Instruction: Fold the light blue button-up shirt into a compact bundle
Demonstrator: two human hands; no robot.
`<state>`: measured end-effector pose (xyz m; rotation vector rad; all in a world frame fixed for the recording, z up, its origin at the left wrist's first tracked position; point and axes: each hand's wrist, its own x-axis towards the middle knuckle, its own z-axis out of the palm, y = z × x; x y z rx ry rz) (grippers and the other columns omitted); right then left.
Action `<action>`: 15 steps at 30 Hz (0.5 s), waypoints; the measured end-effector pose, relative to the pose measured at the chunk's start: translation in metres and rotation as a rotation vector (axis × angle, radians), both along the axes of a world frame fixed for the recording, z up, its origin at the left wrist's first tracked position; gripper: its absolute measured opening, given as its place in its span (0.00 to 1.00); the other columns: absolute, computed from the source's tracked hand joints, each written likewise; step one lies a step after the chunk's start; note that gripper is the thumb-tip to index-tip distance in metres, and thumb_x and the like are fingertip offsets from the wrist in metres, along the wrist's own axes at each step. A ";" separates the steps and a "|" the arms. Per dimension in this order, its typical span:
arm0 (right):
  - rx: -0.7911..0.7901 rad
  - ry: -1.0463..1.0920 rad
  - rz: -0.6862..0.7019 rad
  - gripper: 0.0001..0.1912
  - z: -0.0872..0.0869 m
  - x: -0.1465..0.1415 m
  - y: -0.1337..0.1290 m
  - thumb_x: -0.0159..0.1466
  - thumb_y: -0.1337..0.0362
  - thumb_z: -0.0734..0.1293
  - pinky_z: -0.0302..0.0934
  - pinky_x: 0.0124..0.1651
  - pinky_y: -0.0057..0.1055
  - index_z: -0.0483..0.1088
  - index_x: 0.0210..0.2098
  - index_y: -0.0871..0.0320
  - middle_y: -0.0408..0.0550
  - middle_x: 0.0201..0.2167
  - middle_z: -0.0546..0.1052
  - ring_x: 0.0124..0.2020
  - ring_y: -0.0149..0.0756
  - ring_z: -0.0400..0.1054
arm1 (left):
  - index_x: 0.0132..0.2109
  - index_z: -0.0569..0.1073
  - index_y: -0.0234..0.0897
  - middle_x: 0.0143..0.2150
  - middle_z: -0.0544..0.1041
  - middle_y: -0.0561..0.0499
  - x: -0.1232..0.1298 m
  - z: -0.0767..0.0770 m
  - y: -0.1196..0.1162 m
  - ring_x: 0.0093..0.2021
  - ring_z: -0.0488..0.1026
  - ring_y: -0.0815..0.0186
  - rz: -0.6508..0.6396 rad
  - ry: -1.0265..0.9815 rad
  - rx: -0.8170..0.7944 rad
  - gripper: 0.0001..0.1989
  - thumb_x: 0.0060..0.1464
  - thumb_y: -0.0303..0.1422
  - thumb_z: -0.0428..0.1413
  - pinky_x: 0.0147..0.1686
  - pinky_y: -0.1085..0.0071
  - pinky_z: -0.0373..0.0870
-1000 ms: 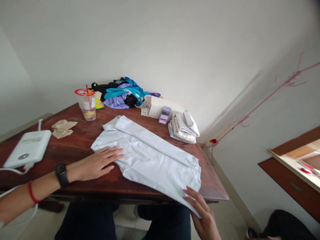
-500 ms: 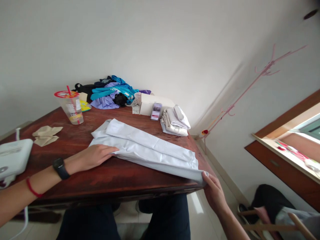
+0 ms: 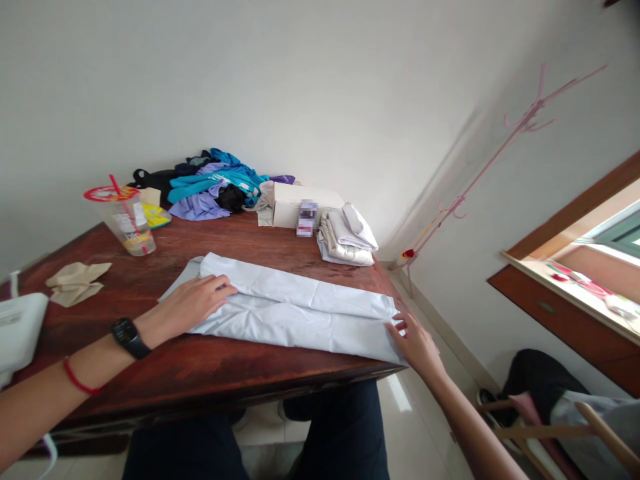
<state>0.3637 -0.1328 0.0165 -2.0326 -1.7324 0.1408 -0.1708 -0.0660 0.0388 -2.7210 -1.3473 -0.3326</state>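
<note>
A pale grey-white cloth (image 3: 300,313) lies in a long folded strip along the near part of the dark wooden table (image 3: 240,363). My left hand (image 3: 193,303) rests palm down on its left part, fingers a little apart and reaching toward the crease. At the right end, my right hand (image 3: 413,340) touches the cloth's edge with its fingers spread. Neither hand grips the cloth. Beyond the right end stands a stack of folded light cloths (image 3: 347,237).
A plastic cup with a straw (image 3: 127,223), a crumpled napkin (image 3: 77,283) and a white device (image 3: 20,330) are at left. Behind are heaped clothes (image 3: 220,183) and a white box (image 3: 287,203). A pink coat rack (image 3: 493,167) stands at right.
My right hand has let go of the cloth's near corner and moved up along its right end. My left hand has shifted onto the cloth. The near edge now lies flatter.
</note>
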 end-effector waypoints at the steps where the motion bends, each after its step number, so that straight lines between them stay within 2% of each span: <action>1: 0.059 -0.053 0.045 0.22 0.001 -0.002 -0.007 0.66 0.48 0.63 0.68 0.43 0.39 0.73 0.51 0.56 0.52 0.43 0.80 0.40 0.45 0.75 | 0.53 0.79 0.41 0.52 0.78 0.42 0.001 0.003 -0.010 0.50 0.75 0.55 -0.024 -0.004 0.042 0.17 0.67 0.27 0.48 0.55 0.60 0.69; 2: 0.110 -0.104 0.125 0.24 0.002 -0.003 -0.016 0.67 0.49 0.63 0.69 0.50 0.43 0.71 0.57 0.54 0.54 0.51 0.78 0.48 0.48 0.75 | 0.53 0.79 0.43 0.54 0.77 0.43 0.001 0.007 -0.021 0.54 0.74 0.54 -0.061 -0.013 0.062 0.17 0.67 0.28 0.48 0.58 0.58 0.68; 4: 0.124 -0.190 0.372 0.27 0.001 -0.003 -0.034 0.67 0.51 0.66 0.63 0.62 0.47 0.68 0.62 0.50 0.54 0.63 0.71 0.63 0.51 0.66 | 0.57 0.77 0.48 0.59 0.76 0.48 0.000 0.009 -0.044 0.60 0.71 0.54 -0.160 -0.030 0.032 0.17 0.66 0.31 0.51 0.63 0.57 0.65; 5: 0.089 -0.219 0.490 0.30 -0.002 -0.001 -0.043 0.66 0.52 0.68 0.61 0.66 0.48 0.66 0.65 0.48 0.53 0.67 0.67 0.67 0.52 0.62 | 0.61 0.75 0.51 0.63 0.73 0.50 -0.003 0.008 -0.053 0.63 0.70 0.54 -0.192 -0.019 0.001 0.20 0.65 0.31 0.53 0.64 0.57 0.65; 7: 0.035 -0.232 0.625 0.34 -0.011 0.006 -0.054 0.66 0.56 0.69 0.59 0.68 0.47 0.60 0.70 0.46 0.50 0.70 0.63 0.69 0.50 0.59 | 0.68 0.67 0.53 0.70 0.67 0.52 -0.011 0.000 -0.065 0.67 0.66 0.54 -0.199 0.024 -0.037 0.29 0.62 0.28 0.54 0.66 0.57 0.64; 9: 0.039 -0.201 0.641 0.31 -0.021 0.016 -0.058 0.68 0.62 0.66 0.60 0.68 0.45 0.61 0.70 0.46 0.49 0.69 0.65 0.68 0.47 0.61 | 0.70 0.65 0.51 0.72 0.64 0.52 -0.022 -0.012 -0.064 0.69 0.64 0.54 -0.165 0.057 -0.032 0.33 0.60 0.24 0.51 0.67 0.55 0.62; 12: 0.052 -0.141 0.610 0.25 -0.031 0.028 -0.053 0.70 0.66 0.60 0.61 0.68 0.45 0.69 0.65 0.47 0.47 0.65 0.70 0.66 0.44 0.65 | 0.65 0.72 0.47 0.66 0.72 0.50 -0.035 -0.024 -0.048 0.64 0.70 0.56 -0.130 0.044 -0.004 0.29 0.61 0.22 0.48 0.65 0.57 0.65; 15: 0.019 -0.049 0.596 0.19 -0.025 0.033 -0.049 0.71 0.62 0.60 0.64 0.66 0.46 0.76 0.57 0.50 0.48 0.61 0.75 0.63 0.45 0.69 | 0.53 0.80 0.43 0.54 0.81 0.48 -0.037 -0.021 -0.035 0.53 0.77 0.57 -0.133 -0.012 0.011 0.21 0.63 0.24 0.46 0.58 0.60 0.70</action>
